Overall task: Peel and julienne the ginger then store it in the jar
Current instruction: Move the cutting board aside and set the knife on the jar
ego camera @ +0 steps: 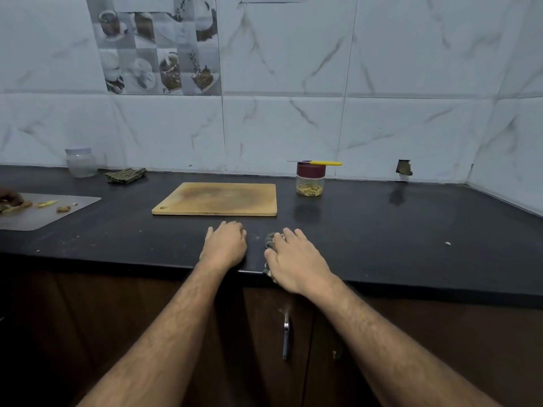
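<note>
Two hands rest at the near edge of the black counter (382, 230). The right hand (296, 259) lies flat, fingers straight, pressing a small dark cloth (269, 240); the left hand (224, 245) sits beside it, fingers loosely curled, holding nothing. Beyond the right hand and slightly to its right stands the maroon-lidded jar (310, 180), closed, ginger strips inside, a yellow-handled knife (318, 163) lying crosswise on its lid. The right hand is nearer the jar. The wooden chopping board (217, 199) lies ahead of the left hand. Only wiping up seems left.
</note>
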The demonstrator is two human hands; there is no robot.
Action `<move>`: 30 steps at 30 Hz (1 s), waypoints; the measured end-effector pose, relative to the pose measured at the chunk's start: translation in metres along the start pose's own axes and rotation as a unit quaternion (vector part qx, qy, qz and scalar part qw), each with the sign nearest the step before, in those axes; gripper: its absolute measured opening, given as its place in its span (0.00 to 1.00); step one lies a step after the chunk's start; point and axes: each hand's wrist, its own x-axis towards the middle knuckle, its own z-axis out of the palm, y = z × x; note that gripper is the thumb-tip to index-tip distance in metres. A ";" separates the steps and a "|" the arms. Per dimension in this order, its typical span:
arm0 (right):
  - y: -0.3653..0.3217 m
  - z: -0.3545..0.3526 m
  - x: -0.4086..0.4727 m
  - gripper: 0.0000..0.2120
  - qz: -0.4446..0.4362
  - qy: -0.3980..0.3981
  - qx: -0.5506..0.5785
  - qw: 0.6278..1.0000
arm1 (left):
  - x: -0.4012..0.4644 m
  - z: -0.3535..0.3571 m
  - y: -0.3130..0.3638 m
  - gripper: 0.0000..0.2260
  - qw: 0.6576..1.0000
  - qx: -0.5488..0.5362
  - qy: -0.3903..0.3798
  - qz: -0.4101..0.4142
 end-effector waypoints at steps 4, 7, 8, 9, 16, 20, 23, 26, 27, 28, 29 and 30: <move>0.004 -0.012 0.038 0.20 0.023 -0.060 0.028 0.998 | 0.007 0.002 -0.003 0.15 0.999 0.033 -0.037 -0.006; 0.006 -0.020 0.051 0.21 0.056 -0.059 0.046 0.996 | 0.004 0.001 -0.002 0.18 0.997 0.058 -0.041 0.005; 0.005 -0.022 0.045 0.21 0.046 -0.060 0.039 0.996 | 0.003 0.001 -0.002 0.19 0.997 0.061 -0.040 0.008; 0.005 -0.022 0.035 0.20 0.030 -0.064 0.020 0.997 | 0.003 0.001 -0.003 0.19 0.997 0.061 -0.038 0.010; 0.092 -0.022 -0.014 0.22 0.052 -0.067 -0.022 0.996 | 0.005 0.005 -0.006 0.20 0.997 0.059 -0.040 0.018; 0.117 -0.041 0.008 0.21 0.112 -0.073 -0.071 0.989 | 0.002 0.001 0.002 0.19 0.997 0.059 -0.047 0.024; 0.082 -0.030 0.039 0.22 0.085 -0.078 -0.047 0.992 | 0.000 0.001 0.022 0.18 0.997 0.038 -0.051 0.041; 0.054 -0.015 0.033 0.22 0.044 -0.055 -0.049 0.996 | -0.001 0.007 0.039 0.18 0.997 0.015 -0.045 0.060; 0.059 -0.012 0.020 0.21 0.039 -0.036 -0.051 0.997 | -0.001 0.010 0.042 0.18 0.997 0.010 -0.044 0.063; 0.067 -0.011 0.005 0.21 0.029 -0.017 -0.052 0.998 | 0.000 0.011 0.043 0.18 0.997 0.006 -0.041 0.063; 0.082 -0.013 -0.008 0.21 0.015 -0.016 -0.062 0.998 | 0.000 0.011 0.042 0.18 0.997 0.005 -0.040 0.062; 0.100 -0.019 -0.022 0.22 0.007 -0.024 -0.068 0.997 | 0.001 0.011 0.042 0.18 0.997 0.007 -0.040 0.061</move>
